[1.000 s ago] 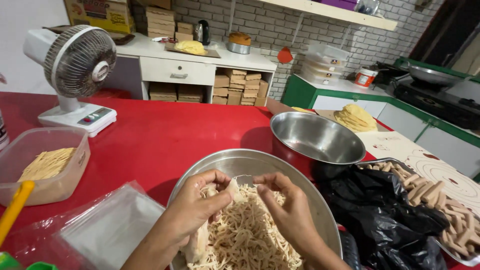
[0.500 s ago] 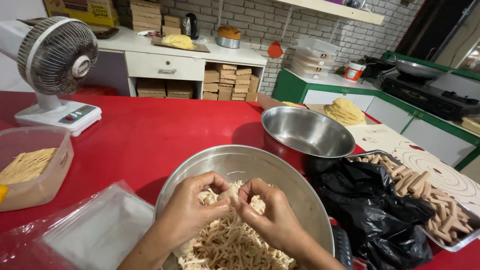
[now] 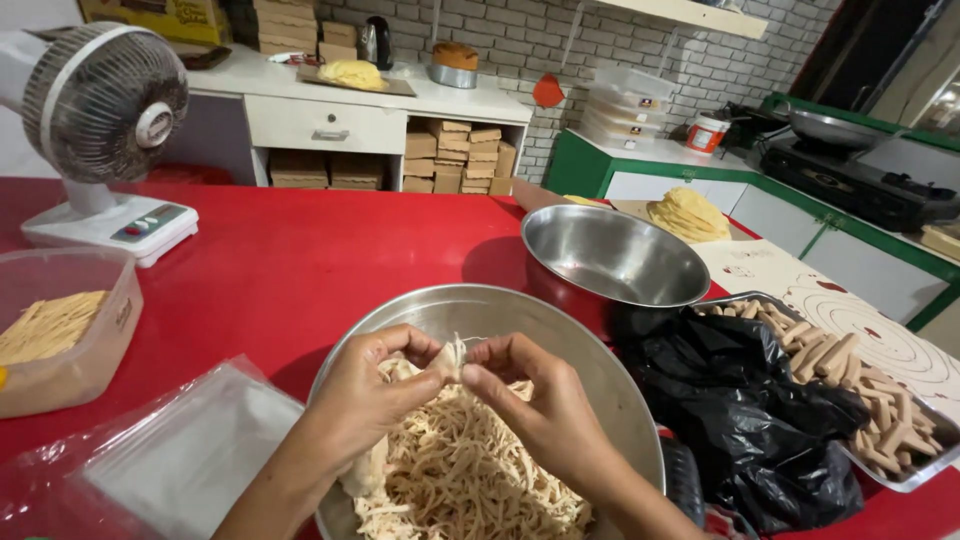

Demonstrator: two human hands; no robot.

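Both hands work over the near, large steel bowl [image 3: 470, 310], which stands on the red table [image 3: 300, 260] and holds a heap of pale shredded strands [image 3: 470, 480]. The left hand [image 3: 375, 385] and the right hand [image 3: 530, 395] meet at the bowl's middle, fingertips facing one another, and between them they pinch one small pale lump [image 3: 450, 358] of the same stuff. The fingers of each hand are closed to a pinch, thumb against forefinger, on opposite sides of the lump; the remaining fingers curl loosely. The lump sits directly between the two sets of fingertips, just above the heap, with loose strands hanging from it toward the pile. Its long axis cannot be told, as the fingers cover most of it. Neither hand is the nearer; both touch it. A second, empty steel bowl [image 3: 615, 262] stands just beyond and to the right. A black plastic bag [image 3: 760, 400] lies right of the near bowl, partly over a tray of tan sticks [image 3: 890, 410]. A clear bag [image 3: 180, 455] lies near left, a plastic tub [image 3: 60, 330] of strands beyond it, and a white fan [image 3: 100, 110] at far left.
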